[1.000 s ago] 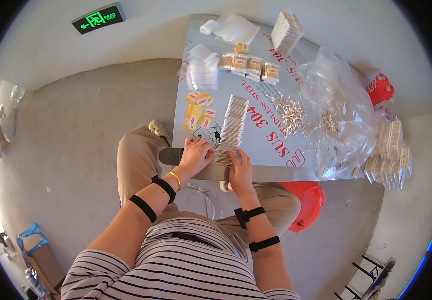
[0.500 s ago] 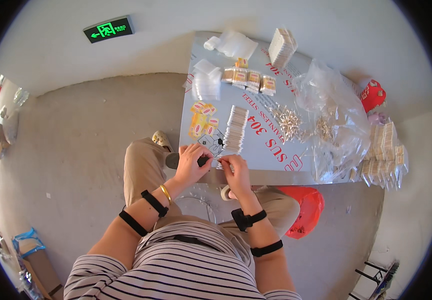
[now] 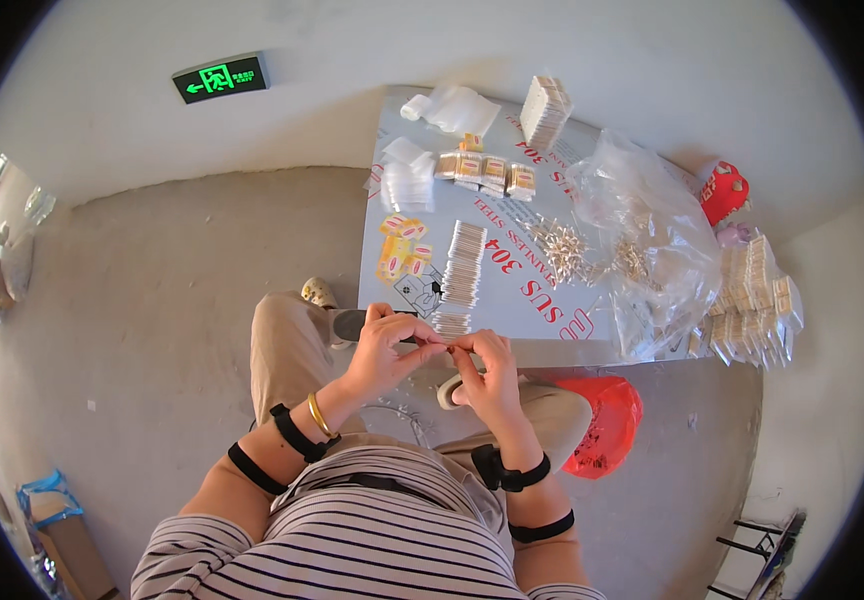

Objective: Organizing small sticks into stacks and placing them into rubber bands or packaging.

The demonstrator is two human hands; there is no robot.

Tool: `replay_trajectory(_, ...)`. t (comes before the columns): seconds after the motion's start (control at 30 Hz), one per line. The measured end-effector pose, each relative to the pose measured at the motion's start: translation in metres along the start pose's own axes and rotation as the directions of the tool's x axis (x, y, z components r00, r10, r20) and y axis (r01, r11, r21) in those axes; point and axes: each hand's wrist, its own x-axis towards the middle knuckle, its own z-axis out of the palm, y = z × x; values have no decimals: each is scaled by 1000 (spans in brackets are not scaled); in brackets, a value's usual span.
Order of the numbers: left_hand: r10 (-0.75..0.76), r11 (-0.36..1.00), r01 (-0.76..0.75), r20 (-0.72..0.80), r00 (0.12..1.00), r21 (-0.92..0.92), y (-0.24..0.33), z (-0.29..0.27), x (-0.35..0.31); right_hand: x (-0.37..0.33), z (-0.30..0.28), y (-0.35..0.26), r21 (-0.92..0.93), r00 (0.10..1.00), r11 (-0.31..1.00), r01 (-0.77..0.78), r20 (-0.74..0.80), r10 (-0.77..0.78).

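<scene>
My left hand (image 3: 389, 347) and my right hand (image 3: 490, 375) meet at the table's near edge. Both pinch, thumbs against forefingers, with the fingertips almost touching. Whatever they hold is too small and too covered to make out. Just beyond them a long row of cotton swabs (image 3: 464, 265) lies side by side, running away from me. To its left are several yellow paper cards (image 3: 404, 248). Loose cotton swabs (image 3: 564, 250) lie heaped to the right of the row.
Farther back on the metal-topped table (image 3: 512, 215) are clear plastic sleeves (image 3: 407, 183), packed swab bundles (image 3: 492, 172) and a tall white stack (image 3: 546, 112). A big clear bag (image 3: 657, 240) covers the right side, beside packed bundles (image 3: 752, 305). A red plastic bag (image 3: 604, 425) sits below the table.
Both hands have drawn a little nearer to my body, and their fingertips have come closer together. The view has shifted slightly. Things on the table look unchanged.
</scene>
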Motion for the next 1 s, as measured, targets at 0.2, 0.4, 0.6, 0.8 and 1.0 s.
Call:
replay_trajectory(0.2,-183,976,180,-17,983,-126,14,11,-10,-16,-11,-11,-87,996,996,22,-88,-30)
replay_trajectory(0.4,-382,841,355,18,924,-409,12,16,-12,-26,-25,-9,-42,976,998,-47,-215,37)
replay_trajectory(0.6,-320,804,327,102,942,-497,19,21,-6,-32,-37,-7,-11,973,997,-72,-219,68)
replay_trajectory(0.8,-233,916,265,136,963,-301,30,29,-4,-34,-35,-14,-54,975,998,-40,-222,27)
replay_trajectory(1.0,-138,964,159,108,985,-215,41,27,1,-37,-37,-10,-60,980,998,-4,-199,-8)
